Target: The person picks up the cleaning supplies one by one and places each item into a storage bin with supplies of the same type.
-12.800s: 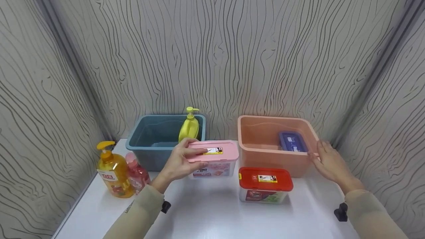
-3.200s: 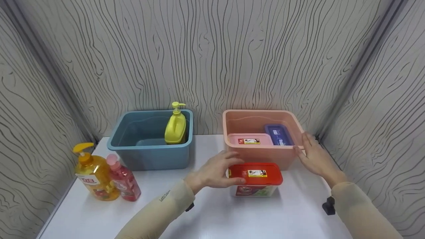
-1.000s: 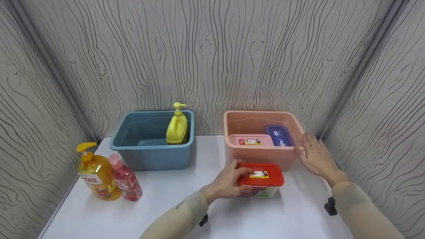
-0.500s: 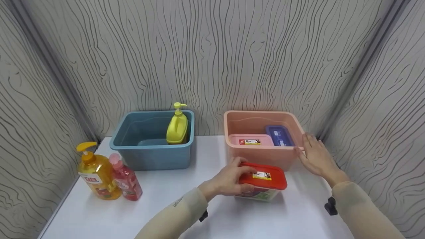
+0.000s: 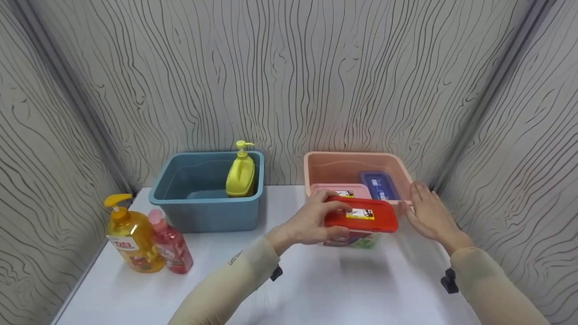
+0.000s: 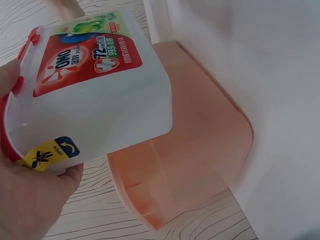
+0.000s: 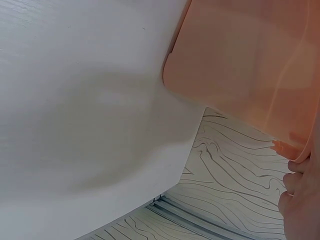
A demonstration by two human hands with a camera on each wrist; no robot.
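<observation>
The left hand (image 5: 311, 220) grips a box with a red lid (image 5: 379, 215) by its left end, fingers over the lid. That box hangs above the table, in front of the orange bin (image 5: 361, 155); in the left wrist view its white tub (image 6: 100, 115) shows from below. The right hand (image 5: 429, 212) rests with extended fingers on the bin's right rim; in the right wrist view its fingers (image 7: 295, 180) touch the bin's edge (image 7: 240, 60). Inside the bin lie a pink-lidded box (image 5: 361, 191) and a blue-lidded box (image 5: 379, 186).
A teal bin (image 5: 207, 216) with a yellow pump bottle (image 5: 240, 176) inside stands left of the orange bin. On the table's left side stand an orange pump bottle (image 5: 135, 243) and a pink bottle (image 5: 174, 248). Patterned walls (image 5: 289, 81) enclose the table (image 5: 334, 293).
The pink-lidded box went from the left hand into the orange bin. The left hand then took hold of the red-lidded box and raised it off the table. The right hand remains at the bin's rim.
</observation>
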